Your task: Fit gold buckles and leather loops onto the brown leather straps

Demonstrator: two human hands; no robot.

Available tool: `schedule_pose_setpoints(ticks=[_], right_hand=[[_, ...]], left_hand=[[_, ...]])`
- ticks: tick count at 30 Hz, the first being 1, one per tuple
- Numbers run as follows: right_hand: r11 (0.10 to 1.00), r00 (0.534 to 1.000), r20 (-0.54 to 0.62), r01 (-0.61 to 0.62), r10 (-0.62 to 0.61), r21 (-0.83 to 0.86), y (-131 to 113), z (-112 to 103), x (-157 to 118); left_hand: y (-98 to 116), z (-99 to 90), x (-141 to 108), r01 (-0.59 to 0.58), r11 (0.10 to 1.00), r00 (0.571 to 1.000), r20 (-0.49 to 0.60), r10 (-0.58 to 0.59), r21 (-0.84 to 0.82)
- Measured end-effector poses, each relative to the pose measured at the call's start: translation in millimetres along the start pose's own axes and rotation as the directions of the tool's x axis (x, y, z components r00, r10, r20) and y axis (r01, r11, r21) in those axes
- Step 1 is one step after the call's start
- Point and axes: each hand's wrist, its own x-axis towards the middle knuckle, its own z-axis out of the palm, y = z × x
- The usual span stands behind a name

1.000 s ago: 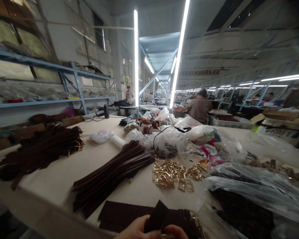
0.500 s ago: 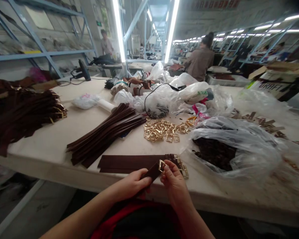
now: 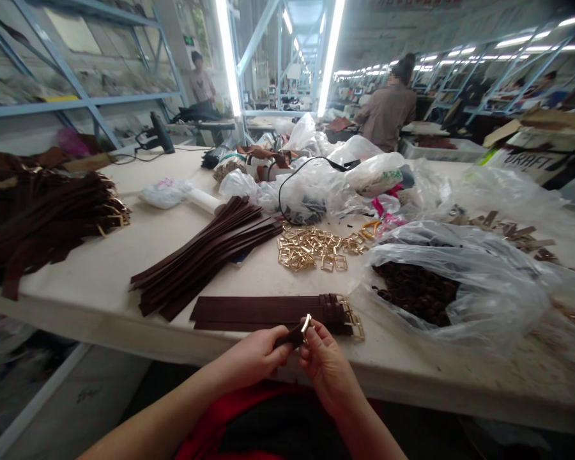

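On the left of the table (image 3: pixel 96 281), a heap of dark straps (image 3: pixel 52 217) lies with gold buckles at its right end. Next, a stack of plain straps (image 3: pixel 201 259) fans out, its ends loosely lined up, probably for easy picking. In front of you, a row of buckled straps (image 3: pixel 263 312) lies flat, buckles all rightward, seemingly to keep it tidy. Just before that row, your left hand (image 3: pixel 261 350) grips a short length of strap (image 3: pixel 290 336), apparently to steady it; your right hand (image 3: pixel 326 358) pinches the gold buckle (image 3: pixel 306 327) at its end. Beyond, loose buckles (image 3: pixel 316 248) sit piled within reach. Right of them, an open plastic bag (image 3: pixel 498 287) shows small dark pieces.

As for writing, marks on the bin (image 3: pixel 84 395) at lower left and green print on a clear bag (image 3: pixel 378 176) are unreadable; a box (image 3: pixel 527 163) at far right seems to say "DRAFT".
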Motion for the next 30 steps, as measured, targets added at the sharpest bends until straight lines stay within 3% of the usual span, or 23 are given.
schedule_pose_setpoints(ticks=[8, 12, 15, 18, 20, 26, 30], right_hand=[[0.996, 0.998, -0.034, -0.05, 0.048, -0.072, 4, -7, -1], [0.991, 0.997, 0.035, -0.062, 0.067, -0.116, 11, -8, -3], [0.984, 1.0, 0.02, 0.023, -0.02, -0.178, 12, -10, -1], [0.975, 0.986, -0.047, 0.149, -0.158, -0.163, 5, -12, 2], [0.974, 0.98, -0.071, 0.174, -0.186, -0.147, 1, -13, 4], [0.934, 0.982, -0.031, 0.168, -0.187, -0.314, 12, -11, -1], [0.905, 0.98, -0.014, 0.176, -0.196, -0.387, 17, -9, -7]], left_hand=[[5, -2.3, -8, -0.002, 1.0, 0.995, 0.095, 0.003, -0.016], [10, -2.2, -8, 0.006, 0.997, 0.997, 0.082, 0.0, -0.073], [11, -2.8, -8, 0.051, 0.984, 0.993, 0.113, -0.031, -0.172], [11, -6.2, -11, 0.115, 0.958, 0.97, 0.239, -0.051, -0.264], [10, -8.0, -13, 0.153, 0.93, 0.955, 0.292, -0.053, -0.334], [8, -2.6, -9, 0.229, 0.875, 0.962, 0.235, -0.137, -0.427], [4, 1.6, -4, 0.2, 0.867, 0.965, 0.247, -0.093, -0.457]])
